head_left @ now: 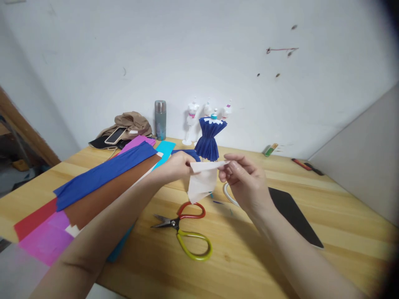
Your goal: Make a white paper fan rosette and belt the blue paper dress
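Between my two hands hangs a small white sheet (pixel 202 182), paper or thin cloth, with its top edge folded over. My left hand (pixel 178 167) pinches its left corner. My right hand (pixel 246 178) holds the right end of the fold between thumb and fingers. Below the sheet, scissors (pixel 177 224) with one red and one yellow handle lie with blades apart, pointing left. Just behind my hands stands a miniature dress form in a pleated dark blue dress (pixel 208 139). A white ring (pixel 229 193), partly hidden, lies by my right hand.
Coloured sheets (pixel 106 174) in a stack cover the table's left side. Behind them are a brown cloth (pixel 134 122), a phone (pixel 116 135) and a flask (pixel 160 120). White mannequins (pixel 192 112) stand by the wall. A black board (pixel 294 214) lies right, with a cutter (pixel 301 164) beyond.
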